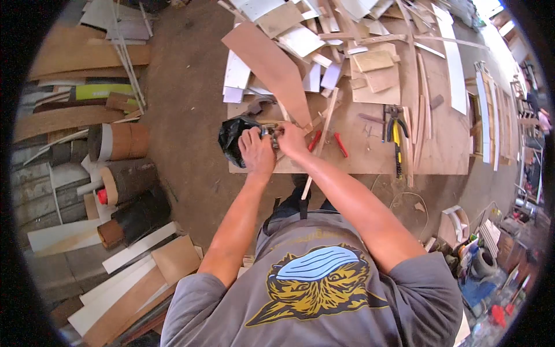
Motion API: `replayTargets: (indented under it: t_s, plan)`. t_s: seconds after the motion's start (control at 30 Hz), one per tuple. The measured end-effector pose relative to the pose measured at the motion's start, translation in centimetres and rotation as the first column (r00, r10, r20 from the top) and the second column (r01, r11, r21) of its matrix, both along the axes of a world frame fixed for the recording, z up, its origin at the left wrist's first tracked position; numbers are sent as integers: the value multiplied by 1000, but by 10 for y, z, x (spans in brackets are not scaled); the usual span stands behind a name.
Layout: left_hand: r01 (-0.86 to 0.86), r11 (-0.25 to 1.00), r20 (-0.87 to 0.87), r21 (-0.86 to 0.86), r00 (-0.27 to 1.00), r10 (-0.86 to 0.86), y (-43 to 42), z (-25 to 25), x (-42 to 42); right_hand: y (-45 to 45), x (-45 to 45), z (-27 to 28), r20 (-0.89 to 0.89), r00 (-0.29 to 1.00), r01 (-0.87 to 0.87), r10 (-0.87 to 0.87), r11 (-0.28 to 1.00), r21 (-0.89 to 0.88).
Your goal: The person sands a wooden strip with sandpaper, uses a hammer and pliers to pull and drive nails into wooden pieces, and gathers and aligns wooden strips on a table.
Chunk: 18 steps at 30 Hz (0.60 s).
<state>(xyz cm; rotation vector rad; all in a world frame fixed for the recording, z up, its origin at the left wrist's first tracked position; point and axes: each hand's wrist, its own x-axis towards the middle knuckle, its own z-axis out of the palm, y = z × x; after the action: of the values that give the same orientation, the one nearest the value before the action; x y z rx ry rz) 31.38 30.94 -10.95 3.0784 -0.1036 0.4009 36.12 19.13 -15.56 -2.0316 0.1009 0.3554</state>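
Note:
Both my hands are close together at the near left edge of the wooden table (439, 147). My left hand (256, 150) has its fingers bent over a small metallic object (267, 132) beside a black plastic bag (231, 139). On the other side of that object, my right hand (292, 139) pinches at it with bent fingers. What exactly the fingertips hold is too small to tell. Pliers with red handles (341, 144) lie just right of my right hand, partly under a thin wooden strip (325, 130).
Pliers with yellow and black handles (396, 141) lie farther right. Wood and white board offcuts (300, 40) are heaped at the table's back, with a long brown board (269, 66) reaching forward. Rolls of material (130, 141) and planks stand left on the floor.

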Motion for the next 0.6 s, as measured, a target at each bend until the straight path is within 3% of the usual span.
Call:
replayTargets:
  t_s: [0.13,0.33,0.47,0.57,0.6]
  plan:
    - [-62,998,-126,-10,990,60,-2,-3,4,10,2,-20,44,997,63,-62,998,-13]
    - [-28,995,-90,-93,996,19,-6,-11,-1,8,-1,-16,23,999,-23,24,999,-41]
    - [-45,983,-72,-175,997,33,-11,-3,-5,-16,-18,6,109,982,147,-157,985,95]
    - [-88,971,-54,-221,996,78,-14,3,-11,-77,-25,10,128,978,166,-164,986,-5]
    - [-75,974,-9,-214,997,75,-15,4,-12,-103,-26,13,90,987,151,-136,970,-190]
